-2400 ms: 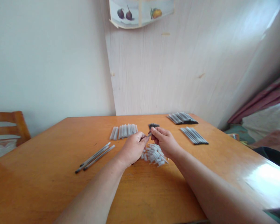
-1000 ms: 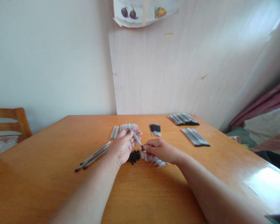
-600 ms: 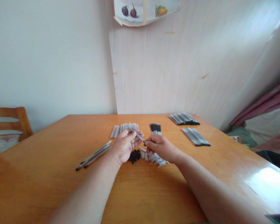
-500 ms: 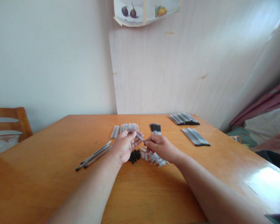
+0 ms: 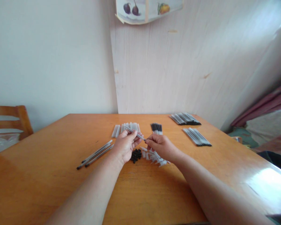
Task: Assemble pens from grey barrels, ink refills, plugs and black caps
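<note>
Over the middle of the table, my left hand (image 5: 126,143) is closed around a slim translucent pen (image 5: 140,136) that slants down to the right. My right hand (image 5: 159,145) pinches the dark end of this pen between thumb and fingers; the fingertips hide most of that end. Just below my left hand lies a heap of small black plugs (image 5: 136,155). White plastic pen pieces (image 5: 156,157) are scattered under my right hand, which partly covers them. Several black-ended pens (image 5: 96,154) lie slantwise left of my left forearm.
Behind my hands, a row of whitish tubes (image 5: 118,130) and a bundle of black-and-clear refills (image 5: 156,128) lie on the wooden table (image 5: 61,187). To the right are two groups of black-ended pens, a nearer row (image 5: 196,137) and a farther stack (image 5: 184,119). A wooden chair (image 5: 23,120) stands left.
The view has shifted slightly. Both hands keep their hold on the pen, and the right fingertips now cover more of its dark end.
</note>
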Demonstrator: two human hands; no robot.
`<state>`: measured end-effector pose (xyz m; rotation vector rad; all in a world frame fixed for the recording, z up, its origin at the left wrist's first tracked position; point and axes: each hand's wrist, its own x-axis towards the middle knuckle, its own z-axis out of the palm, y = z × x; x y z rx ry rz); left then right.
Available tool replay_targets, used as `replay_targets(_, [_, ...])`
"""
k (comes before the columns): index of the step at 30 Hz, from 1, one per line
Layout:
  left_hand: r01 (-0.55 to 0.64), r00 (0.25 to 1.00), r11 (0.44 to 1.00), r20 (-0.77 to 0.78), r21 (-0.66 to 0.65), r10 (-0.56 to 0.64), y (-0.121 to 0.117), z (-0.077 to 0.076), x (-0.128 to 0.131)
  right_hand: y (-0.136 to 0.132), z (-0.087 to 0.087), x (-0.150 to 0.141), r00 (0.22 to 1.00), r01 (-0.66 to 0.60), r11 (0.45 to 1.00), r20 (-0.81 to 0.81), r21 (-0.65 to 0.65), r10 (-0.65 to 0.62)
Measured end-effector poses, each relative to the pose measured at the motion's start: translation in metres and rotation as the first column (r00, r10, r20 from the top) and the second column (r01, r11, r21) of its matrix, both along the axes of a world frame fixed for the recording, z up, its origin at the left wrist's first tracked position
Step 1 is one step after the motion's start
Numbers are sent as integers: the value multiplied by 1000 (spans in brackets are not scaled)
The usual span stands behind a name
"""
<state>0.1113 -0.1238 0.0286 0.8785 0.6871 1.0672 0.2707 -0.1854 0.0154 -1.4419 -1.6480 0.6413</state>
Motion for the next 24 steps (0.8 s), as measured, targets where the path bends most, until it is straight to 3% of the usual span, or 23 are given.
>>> replay_targets(4, [0, 1000, 1000, 13, -6, 0, 0, -1, 1, 0, 0, 0, 998, 57, 997, -5, 45, -56])
replay_targets(9, [-6, 1000, 1000, 23, -2, 6, 0, -2, 1, 0, 2, 0, 1000, 1, 1000, 12, -13, 0])
replay_targets(13, [-3, 1000, 1000, 29, -15, 4, 0, -2, 1, 0, 0, 0, 998, 54, 997, 12, 51, -55])
replay_targets(19, [-11, 999, 1000, 33, -21, 12, -1, -3, 1, -1, 3, 0, 999, 15, 1000, 44, -14, -14])
replay_targets(24, [-17, 1000, 999, 26, -27, 18, -1, -3, 2, 2, -2, 1, 995, 72, 995, 66, 65, -76])
